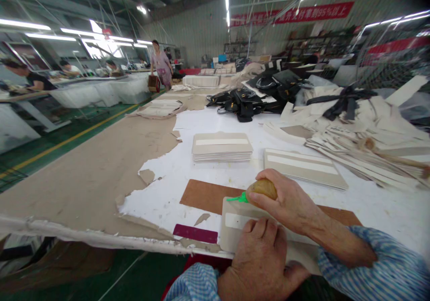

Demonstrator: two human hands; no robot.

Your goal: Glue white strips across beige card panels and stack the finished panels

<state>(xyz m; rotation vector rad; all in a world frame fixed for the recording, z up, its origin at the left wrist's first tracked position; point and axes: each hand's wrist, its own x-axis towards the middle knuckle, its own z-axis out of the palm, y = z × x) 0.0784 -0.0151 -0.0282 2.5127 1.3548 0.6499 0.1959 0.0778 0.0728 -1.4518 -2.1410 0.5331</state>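
My right hand (285, 200) is closed around a yellowish-brown squeeze bottle (264, 188) with a green nozzle (237, 198), whose tip rests at the upper edge of a beige card piece (231, 229). That piece carries a white strip and lies on a brown board (204, 195) near the table's front edge. My left hand (260, 256) lies on the card piece's lower part with its fingers pressed flat, holding it down.
Two stacks of beige pieces with white strips (221, 146) (304, 167) lie beyond the board. A dark red strip (195, 233) sits at the table edge. Black bags (247, 101) and heaps of beige strips (356, 131) fill the right. People work at far tables on the left.
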